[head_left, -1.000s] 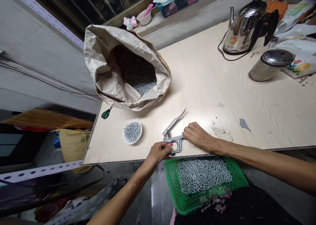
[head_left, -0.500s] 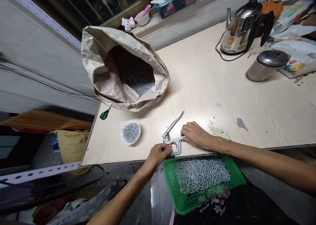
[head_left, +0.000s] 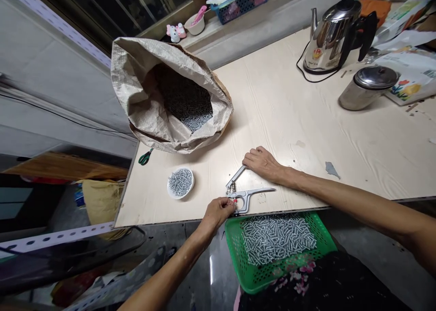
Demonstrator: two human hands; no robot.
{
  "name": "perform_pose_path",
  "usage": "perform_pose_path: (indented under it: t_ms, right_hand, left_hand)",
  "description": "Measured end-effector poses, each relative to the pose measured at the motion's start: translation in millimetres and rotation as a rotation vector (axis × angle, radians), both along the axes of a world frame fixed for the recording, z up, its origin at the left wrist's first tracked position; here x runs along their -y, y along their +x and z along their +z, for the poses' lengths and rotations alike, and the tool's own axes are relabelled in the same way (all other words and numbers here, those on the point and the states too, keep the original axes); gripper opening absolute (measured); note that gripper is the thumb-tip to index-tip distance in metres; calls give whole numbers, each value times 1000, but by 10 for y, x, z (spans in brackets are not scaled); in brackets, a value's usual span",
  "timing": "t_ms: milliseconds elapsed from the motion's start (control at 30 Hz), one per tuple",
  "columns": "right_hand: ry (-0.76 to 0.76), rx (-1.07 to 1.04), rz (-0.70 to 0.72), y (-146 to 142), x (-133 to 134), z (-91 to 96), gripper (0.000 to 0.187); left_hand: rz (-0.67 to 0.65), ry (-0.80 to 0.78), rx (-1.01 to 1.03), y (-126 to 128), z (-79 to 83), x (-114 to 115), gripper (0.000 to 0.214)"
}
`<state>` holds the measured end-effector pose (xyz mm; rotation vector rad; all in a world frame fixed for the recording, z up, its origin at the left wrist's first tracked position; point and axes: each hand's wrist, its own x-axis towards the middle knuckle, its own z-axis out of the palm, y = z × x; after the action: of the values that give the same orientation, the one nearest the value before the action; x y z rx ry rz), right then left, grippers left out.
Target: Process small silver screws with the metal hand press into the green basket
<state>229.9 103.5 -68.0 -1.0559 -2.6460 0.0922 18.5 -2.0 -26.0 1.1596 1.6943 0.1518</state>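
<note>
A silver plier-like press tool (head_left: 245, 193) lies near the front edge of the pale wooden table (head_left: 306, 120), its handles spread apart. My left hand (head_left: 218, 212) is pinched at the tool's jaw, where something small and red shows. My right hand (head_left: 260, 162) rests on the end of the raised upper handle, fingers curled over it. The lower handle lies bare on the table. A small white dish (head_left: 180, 183) of little metal pieces sits left of the tool. Below the table edge a green basket (head_left: 277, 252) holds several of the same silvery pieces.
A big open woven sack (head_left: 170, 97) of metal pieces stands at the back left, green scissors (head_left: 146, 157) beside it. A steel electric kettle (head_left: 335, 31) with its cord and a lidded steel pot (head_left: 368, 87) stand at the far right. Papers lie beyond them.
My right hand has left the lower handle and moved up and back onto the upper handle. My left hand stays pinched at the jaw.
</note>
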Motion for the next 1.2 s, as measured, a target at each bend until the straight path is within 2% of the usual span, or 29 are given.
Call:
perform_pose_path:
  t_ms: [67,100,233,333,467,633,767,833,867,967,1033,1100,1200]
  right_hand:
    - [-61,-7,1,77,44,67,19]
    - [-86,-20,7,124,70,105,27]
    - [-164,-37,47,314,194,202,93]
    - [-226,-11,101,397,264,198,110]
    - [-265,-16,116,404,294,187,104]
    - [-244,-88,87,382,306,217,97]
    - [-241,-127,74,384,354,255,79]
    - [-257,-122,52,384,392,280,67]
    - [-265,-119,38,383,412,291,63]
    - [-268,-119,17,370,465,297,55]
    - [-244,-127,17,357,490,270,57]
    - [-211,-142,15,345,506,224,61]
    - [-178,-166,16,333,512,160,57]
  left_hand:
    - [14,-3,13,8,23,-8,25]
    - [18,-8,18,12,33,-12,25]
    - [15,-18,22,27,53,-27,25]
    - [16,-17,18,32,60,-32,24]
    - [12,-26,17,35,61,-29,24]
    - [25,-11,16,21,-1,-33,26]
    - [-16,-17,-50,17,6,-21,24]
    - [-97,41,-151,47,70,22,23]
    - [-151,123,-224,77,111,50,23]
    - [-320,513,-440,220,212,105,23]
    - [-443,716,-490,342,218,68,29]
    - [-596,800,-466,453,179,-41,46]
    - [-783,768,-408,543,116,-251,57]
